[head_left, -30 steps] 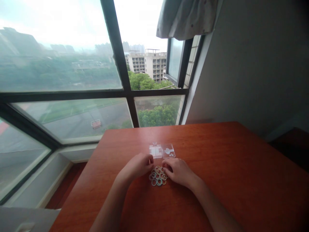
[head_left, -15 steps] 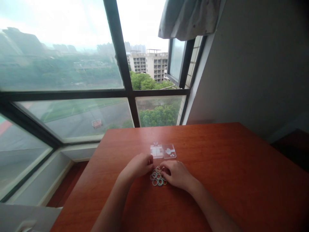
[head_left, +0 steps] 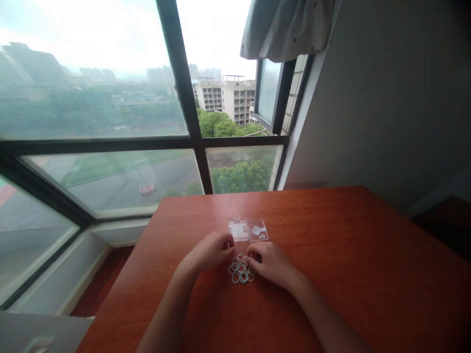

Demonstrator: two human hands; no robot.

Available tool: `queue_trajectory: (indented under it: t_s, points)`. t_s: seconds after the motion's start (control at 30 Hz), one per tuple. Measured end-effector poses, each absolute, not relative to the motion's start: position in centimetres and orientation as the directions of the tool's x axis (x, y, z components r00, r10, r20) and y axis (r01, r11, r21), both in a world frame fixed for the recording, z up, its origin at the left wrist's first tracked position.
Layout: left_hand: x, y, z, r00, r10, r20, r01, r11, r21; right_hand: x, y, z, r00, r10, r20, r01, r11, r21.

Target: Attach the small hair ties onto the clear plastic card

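Observation:
A small heap of pale rings (head_left: 241, 272), blue-green, white and pinkish, lies on the reddish wooden table (head_left: 331, 274). My left hand (head_left: 209, 252) rests just left of the heap, fingers curled, fingertips by its upper left edge. My right hand (head_left: 270, 262) rests just right of it, fingers curled inward and touching the heap's upper right rings. What either hand's fingertips pinch is too small to see. Directly behind the hands lies an open clear plastic case (head_left: 248, 230) with two flat halves.
The table's far edge meets a large window with dark frames (head_left: 195, 142). A grey wall (head_left: 386, 98) runs along the right side. A folded curtain (head_left: 283, 27) hangs at the top. A lower dark surface (head_left: 449, 225) sits at the far right.
Both hands stay beside the ring heap. My right hand's fingers have shifted slightly over the heap's upper right edge; the heap has barely changed.

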State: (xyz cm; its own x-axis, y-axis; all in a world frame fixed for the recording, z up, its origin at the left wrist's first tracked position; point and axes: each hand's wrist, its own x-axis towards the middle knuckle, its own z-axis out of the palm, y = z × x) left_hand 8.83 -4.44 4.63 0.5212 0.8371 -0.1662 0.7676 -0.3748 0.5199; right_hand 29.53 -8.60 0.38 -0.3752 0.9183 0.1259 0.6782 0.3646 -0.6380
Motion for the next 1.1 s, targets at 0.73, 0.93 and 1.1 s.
queue_trajectory:
  t_s: [0.73,0.93,1.1]
  points:
    - [10.6,-2.9,2.0,0.289,0.894,0.341,0.602,-0.447,0.662,30.3,-7.5,-0.5,-0.193,0.965,0.178,0.585,0.259,-0.768]
    - [9.5,-1.3,-0.4,0.054,0.917,0.395,0.699,-0.317,0.641,31.3,-7.8,0.1,-0.302,0.952,0.048,0.679,0.251,-0.690]
    - [9.3,-1.0,-1.3,0.053,0.928,0.369,0.714,-0.294,0.636,31.5,-8.3,0.8,-0.335,0.942,-0.027,0.716,0.236,-0.657]
